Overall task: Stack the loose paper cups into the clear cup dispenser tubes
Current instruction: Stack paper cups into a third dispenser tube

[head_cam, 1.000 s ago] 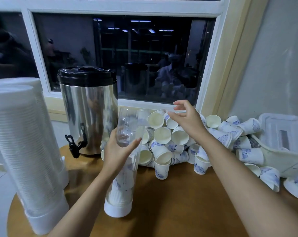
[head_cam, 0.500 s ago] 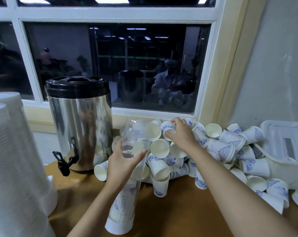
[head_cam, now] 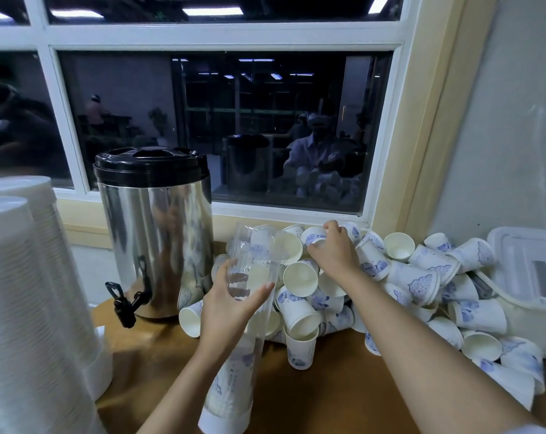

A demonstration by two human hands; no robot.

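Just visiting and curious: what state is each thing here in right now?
Clear plastic dispenser tube: partly filled with cups, top open.
Left hand: grips the tube.
Right hand: pinches one blue-printed white paper cup at the pile's far edge.
Pile of loose paper cups: tumbled, unstacked.
Shiny steel urn: upright, black lid on.

Two forearms, bare from wrist to frame edge: left forearm (head_cam: 184,389) entering from 6 o'clock, right forearm (head_cam: 422,346) from 5 o'clock. Left hand (head_cam: 226,311) and right hand (head_cam: 334,255) bare. Sliver of pale fabric, apparently a sleeve edge (head_cam: 534,430), at the extreme 5 o'clock corner; too little visible for detail.
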